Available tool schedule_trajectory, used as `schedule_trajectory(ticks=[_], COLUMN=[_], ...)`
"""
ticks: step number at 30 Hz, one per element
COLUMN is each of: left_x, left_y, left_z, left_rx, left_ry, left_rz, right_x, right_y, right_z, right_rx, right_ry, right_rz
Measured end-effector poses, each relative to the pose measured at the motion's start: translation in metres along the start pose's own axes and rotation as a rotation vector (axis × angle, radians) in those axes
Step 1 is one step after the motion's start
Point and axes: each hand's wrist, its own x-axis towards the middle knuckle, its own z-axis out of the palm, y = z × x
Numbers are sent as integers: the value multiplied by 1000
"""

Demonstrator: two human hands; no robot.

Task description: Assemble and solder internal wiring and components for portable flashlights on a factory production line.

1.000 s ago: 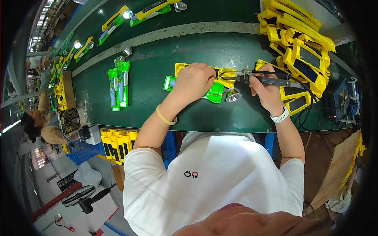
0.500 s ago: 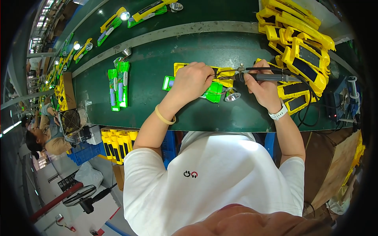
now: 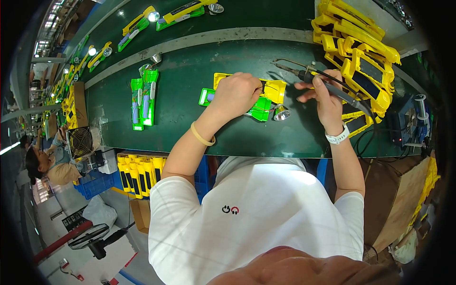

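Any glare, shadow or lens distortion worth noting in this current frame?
Head view: fisheye bows the metal rail and blacks out the corners; head view: a bright patch washes over the white shirt, and a lamp head glares at upper left; head view: soft shadow darkens the green bench between the hands, but the soldering iron reads clearly.

Counter [image 3: 185,137]: dark green, stretching before me, a grey metal rail [image 3: 237,34] crossing it.
Floor [image 3: 53,206]: pale grey, off to my left, near a black fan [image 3: 98,249].
Light tube [image 3: 10,148]: glowing white, far left of me.
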Motion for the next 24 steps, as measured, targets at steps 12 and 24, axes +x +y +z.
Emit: schedule_trajectory(ticks=[12, 24], left_x=[0, -3], left_y=[5, 20], left_z=[3, 2], left_rx=[29, 65], left_ry=[11, -89], left_rz=[26, -9], right_x=[4, -6], right_y=[27, 25], right_z=[17, 10], right_rx=[119, 49], right_ry=[9, -7], right_rz=[65, 95])
